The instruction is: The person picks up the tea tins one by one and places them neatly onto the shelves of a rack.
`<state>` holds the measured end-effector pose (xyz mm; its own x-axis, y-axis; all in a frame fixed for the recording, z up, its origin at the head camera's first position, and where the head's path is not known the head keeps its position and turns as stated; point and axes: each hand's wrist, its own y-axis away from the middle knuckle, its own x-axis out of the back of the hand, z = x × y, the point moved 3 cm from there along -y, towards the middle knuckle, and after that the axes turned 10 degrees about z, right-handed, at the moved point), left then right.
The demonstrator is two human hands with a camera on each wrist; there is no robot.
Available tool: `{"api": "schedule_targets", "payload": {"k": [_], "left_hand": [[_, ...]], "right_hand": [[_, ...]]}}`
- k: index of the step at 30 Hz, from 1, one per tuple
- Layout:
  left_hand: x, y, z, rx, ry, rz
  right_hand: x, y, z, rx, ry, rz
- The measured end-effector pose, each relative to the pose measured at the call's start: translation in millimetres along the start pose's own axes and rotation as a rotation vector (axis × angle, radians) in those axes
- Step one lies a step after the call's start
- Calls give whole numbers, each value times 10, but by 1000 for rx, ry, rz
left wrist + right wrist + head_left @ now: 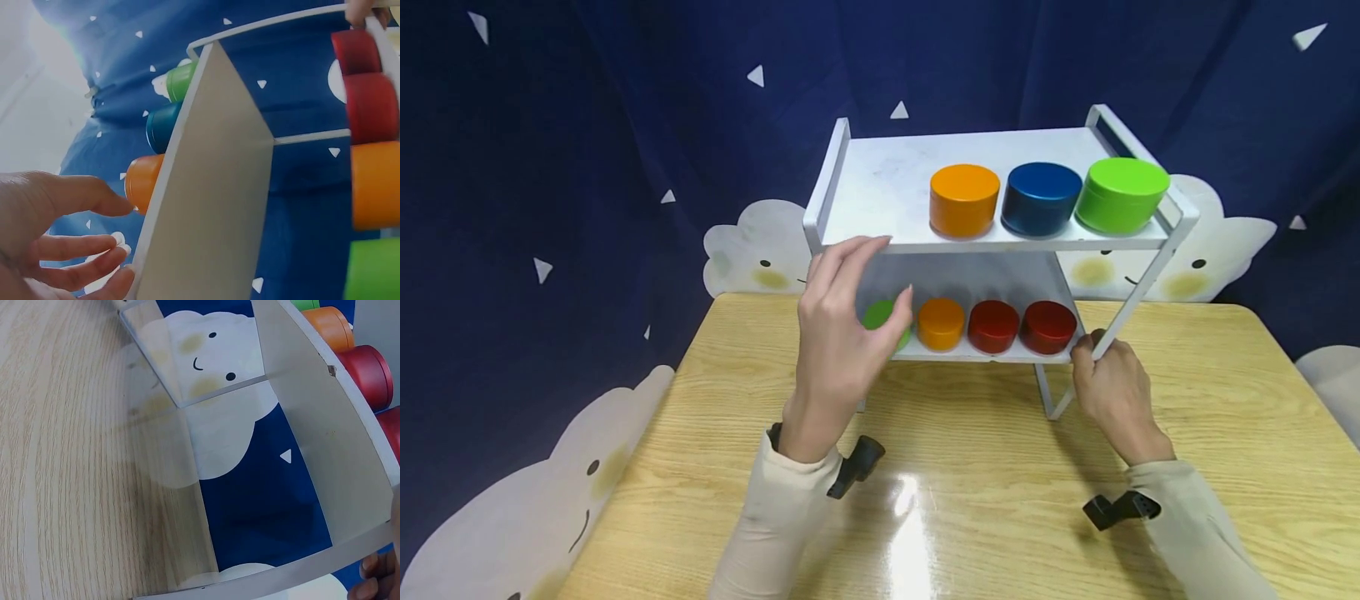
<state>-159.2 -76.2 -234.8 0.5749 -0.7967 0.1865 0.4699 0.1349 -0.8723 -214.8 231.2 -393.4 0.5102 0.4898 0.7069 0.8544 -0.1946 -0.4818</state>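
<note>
My left hand [835, 350] is raised in front of the left part of a white two-tier shelf rack [887, 179]. Its thumb and fingers are spread apart in a C shape with nothing between them. On the upper tier stand round lidded tins: an orange tin [964, 204], a dark blue tin [1041, 202] and a light green tin [1122, 198]. The lower tier bears a green tin [878, 314] partly hidden by my left hand, an orange tin [941, 327] and two red tins [993, 328]. My right hand [1116, 387] grips the rack's right side frame at the lower tier.
The rack stands on a wood-grain table [970, 467]. Behind it hangs a dark blue curtain [625, 100] with white triangles and smiling clouds. Each sleeve carries a black wrist camera [859, 467]. Raised side rails [827, 183] edge the upper tier.
</note>
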Motion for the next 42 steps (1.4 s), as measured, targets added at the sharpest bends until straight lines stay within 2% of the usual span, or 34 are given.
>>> {"api": "schedule_targets", "payload": {"k": [4, 12, 18, 26, 29, 35, 42], "left_hand": [[57, 115, -67, 21, -20, 18], [91, 303, -244, 86, -79, -41], [144, 540, -416, 143, -97, -85], [296, 848, -709, 216, -183, -105], [324, 963, -791, 263, -215, -125], [332, 1229, -996, 410, -278, -189], [319, 1440, -1280, 482, -322, -230]], "right_hand": [[-1, 1, -1, 9, -3, 0], [-1, 4, 3, 9, 3, 2], [-3, 9, 2, 12, -2, -3], [-1, 7, -8, 12, -4, -5], [-1, 8, -7, 12, 4, -6], [0, 10, -7, 10, 10, -11], [2, 11, -4, 3, 16, -17]]}}
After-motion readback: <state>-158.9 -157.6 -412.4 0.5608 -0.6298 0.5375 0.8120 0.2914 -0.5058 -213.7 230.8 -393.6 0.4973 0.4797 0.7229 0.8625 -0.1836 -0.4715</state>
